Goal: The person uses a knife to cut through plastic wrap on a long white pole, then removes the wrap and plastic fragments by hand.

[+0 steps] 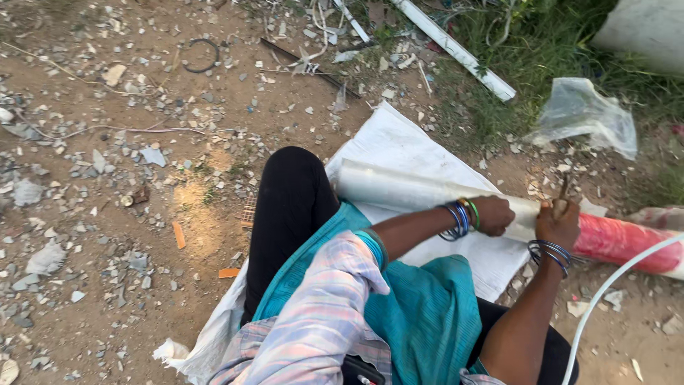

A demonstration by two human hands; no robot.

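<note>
The person sits on a white woven sack [420,153] spread on the bare ground [107,214], with a long roll [399,189] lying across the lap and the sack. The roll is wrapped in translucent whitish plastic along its left length and shows red [620,242] at the right end. The left hand [493,214] lies over the roll with its grip closed around the wrapping, blue and green bangles [459,217] on the wrist. The right hand [559,222] rests on the roll just beside the red part, its grip pinching a thin dark stick-like tool [563,191]; what kind of tool it is cannot be told.

A white hose [613,285] curves past the right forearm. Beyond the sack, a crumpled clear plastic bag [584,114] lies at the edge of the grass [541,50], and a white pipe [456,46] slants across it. Stones, chips and a dark wire ring [201,55] litter the dirt to the left.
</note>
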